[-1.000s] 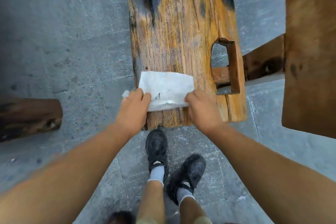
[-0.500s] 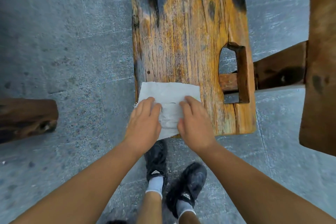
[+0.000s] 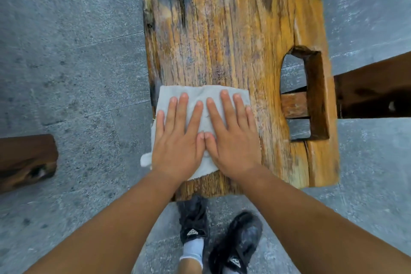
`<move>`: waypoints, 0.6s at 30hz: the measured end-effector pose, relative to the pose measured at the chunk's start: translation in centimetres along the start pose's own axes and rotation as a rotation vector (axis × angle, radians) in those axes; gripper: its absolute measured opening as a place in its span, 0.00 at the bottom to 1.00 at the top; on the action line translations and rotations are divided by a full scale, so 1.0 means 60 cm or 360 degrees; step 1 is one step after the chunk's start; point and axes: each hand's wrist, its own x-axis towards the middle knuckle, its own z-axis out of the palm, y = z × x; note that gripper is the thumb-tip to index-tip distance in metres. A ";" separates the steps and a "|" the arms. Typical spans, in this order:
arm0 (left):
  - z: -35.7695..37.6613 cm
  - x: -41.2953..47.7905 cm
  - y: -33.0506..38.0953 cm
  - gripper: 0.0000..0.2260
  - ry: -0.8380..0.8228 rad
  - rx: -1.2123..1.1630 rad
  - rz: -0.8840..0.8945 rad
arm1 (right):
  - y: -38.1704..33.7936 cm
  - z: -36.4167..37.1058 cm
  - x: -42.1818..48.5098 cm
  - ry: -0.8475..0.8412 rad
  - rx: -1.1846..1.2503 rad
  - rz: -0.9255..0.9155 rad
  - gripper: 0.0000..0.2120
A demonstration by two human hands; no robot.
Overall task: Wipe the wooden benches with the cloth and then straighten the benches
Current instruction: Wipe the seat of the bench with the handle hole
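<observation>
No longer pinching its edges, the left hand (image 3: 178,142) and right hand (image 3: 232,142) are now lying flat-fingered, side by side, pressing the cloth (image 3: 200,93) onto the bench (image 3: 222,40), likely starting the wipe.

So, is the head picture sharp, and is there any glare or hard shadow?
Head view: soft, even light, no glare, no hard shadows; the pale grey cloth looks sharp; the weathered yellow-brown wooden bench blurs slightly towards the top; wide-angle stretch at the edges.
</observation>
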 end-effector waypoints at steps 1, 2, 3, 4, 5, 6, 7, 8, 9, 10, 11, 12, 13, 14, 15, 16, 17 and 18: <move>-0.008 0.024 -0.006 0.28 0.0010 0.0011 -0.0001 | 0.003 -0.007 0.023 0.0005 -0.0004 -0.0003 0.32; -0.017 0.054 -0.014 0.29 0.0035 0.0026 0.0002 | 0.008 -0.015 0.054 0.0016 -0.0010 -0.0003 0.32; -0.026 0.085 -0.021 0.29 0.0061 0.0043 0.0004 | 0.012 -0.022 0.084 0.0038 -0.0013 -0.0001 0.32; -0.035 0.119 -0.031 0.29 0.0091 0.0060 0.0006 | 0.016 -0.030 0.119 0.0062 -0.0022 -0.0002 0.32; -0.043 0.150 -0.037 0.29 0.0111 0.0072 0.0008 | 0.020 -0.038 0.152 0.0083 -0.0031 0.0001 0.31; -0.053 0.184 -0.045 0.29 0.0126 0.0080 0.0018 | 0.024 -0.047 0.189 0.0104 -0.0038 0.0007 0.31; -0.061 0.213 -0.050 0.29 0.0138 0.0083 0.0030 | 0.029 -0.055 0.218 0.0125 -0.0044 0.0016 0.31; -0.071 0.244 -0.058 0.29 0.0144 0.0091 0.0045 | 0.031 -0.062 0.250 0.0149 -0.0047 0.0021 0.32; -0.081 0.271 -0.066 0.28 0.0142 0.0100 0.0057 | 0.033 -0.069 0.276 0.0165 -0.0049 0.0026 0.32; -0.090 0.294 -0.073 0.28 0.0144 0.0112 0.0067 | 0.035 -0.074 0.299 0.0171 -0.0060 0.0022 0.32; -0.098 0.316 -0.079 0.28 0.0147 0.0121 0.0069 | 0.038 -0.081 0.322 0.0161 -0.0067 0.0003 0.32; -0.106 0.335 -0.085 0.28 0.0146 0.0122 0.0064 | 0.041 -0.089 0.347 0.0145 -0.0074 -0.0028 0.32; -0.114 0.356 -0.088 0.28 0.0144 0.0117 0.0050 | 0.046 -0.098 0.372 0.0127 -0.0083 -0.0058 0.32; -0.124 0.384 -0.093 0.28 0.0154 0.0112 0.0030 | 0.052 -0.110 0.406 0.0121 -0.0098 -0.0087 0.31; -0.135 0.414 -0.099 0.28 0.0168 0.0109 0.0009 | 0.056 -0.121 0.441 0.0126 -0.0108 -0.0102 0.31; -0.147 0.451 -0.108 0.28 0.0188 0.0108 -0.0001 | 0.061 -0.132 0.479 0.0141 -0.0124 -0.0103 0.31; -0.158 0.487 -0.117 0.28 0.0205 0.0116 -0.0004 | 0.063 -0.142 0.516 0.0154 -0.0135 -0.0092 0.31; -0.168 0.522 -0.125 0.28 0.0226 0.0140 0.0001 | 0.066 -0.149 0.551 0.0172 -0.0141 -0.0075 0.31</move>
